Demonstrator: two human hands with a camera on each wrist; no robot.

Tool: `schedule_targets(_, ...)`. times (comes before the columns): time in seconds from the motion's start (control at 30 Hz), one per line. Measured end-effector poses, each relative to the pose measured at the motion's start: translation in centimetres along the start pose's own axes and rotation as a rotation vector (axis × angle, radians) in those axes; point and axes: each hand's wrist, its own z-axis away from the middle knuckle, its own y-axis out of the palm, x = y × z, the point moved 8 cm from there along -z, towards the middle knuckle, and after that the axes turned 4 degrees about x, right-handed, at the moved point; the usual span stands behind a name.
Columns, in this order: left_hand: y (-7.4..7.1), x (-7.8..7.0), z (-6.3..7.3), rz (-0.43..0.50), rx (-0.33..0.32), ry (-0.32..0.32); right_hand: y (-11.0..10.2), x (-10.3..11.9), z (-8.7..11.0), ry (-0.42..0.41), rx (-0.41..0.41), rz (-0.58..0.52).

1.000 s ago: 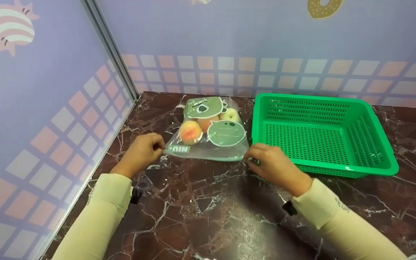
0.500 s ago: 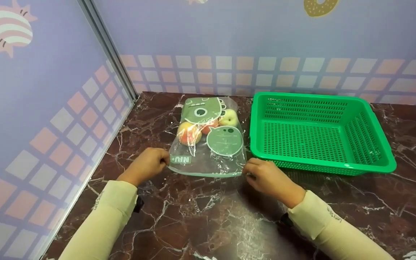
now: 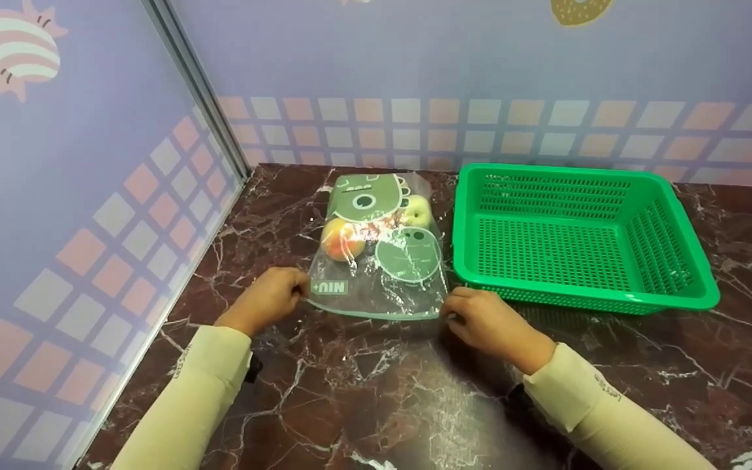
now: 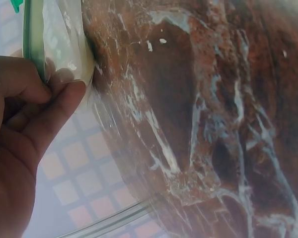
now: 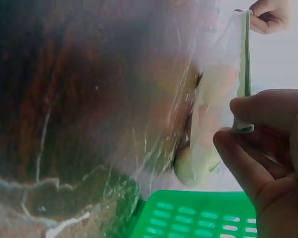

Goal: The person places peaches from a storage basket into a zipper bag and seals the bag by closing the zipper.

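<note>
A clear plastic bag [image 3: 376, 294] with green cartoon prints and a green strip along its near edge lies on the table. Inside it show a yellow-red peach [image 3: 342, 240], a pale green fruit [image 3: 418, 211] and more reddish fruit partly hidden by the print. My left hand [image 3: 268, 297] pinches the bag's near left corner; thumb and finger close on the green strip [image 4: 34, 37] in the left wrist view. The near right corner is pinched by my right hand [image 3: 490, 323], and the right wrist view shows the strip's end [image 5: 244, 126] between thumb and fingers.
Right of the bag stands a green plastic basket [image 3: 676, 303] with perforated walls, its near left corner close to my right hand. Behind rises a purple wall [image 3: 376, 59] with printed tiles, and another panel [image 3: 108, 98] borders the left side. The tabletop [image 3: 350, 405] is dark red marble.
Both hands have drawn the bag's near edge toward me, and the bag now lies longer and flatter. Over the last half second the hands have hardly moved.
</note>
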Motion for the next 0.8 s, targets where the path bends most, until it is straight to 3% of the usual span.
schedule_targets(0.27,-0.7,0.9,0.0,-0.007,0.191,-0.151,-1.6,0.2,0.6,-0.009,0.017,0.035)
schedule_targets(0.43,-1.8,0.4,-0.4,-0.035,0.234,-0.19,-3.4,0.1,1.3,0.003,0.002,0.053)
schedule_targets(0.6,-3.3,-1.4,-1.7,-0.054,0.2,-0.189,-6.0,0.0,2.0,0.02,-0.037,0.071)
schedule_targets(0.8,-4.8,-4.8,-3.7,-0.149,0.065,-0.107,-9.4,-0.6,3.3,0.058,-0.12,0.112)
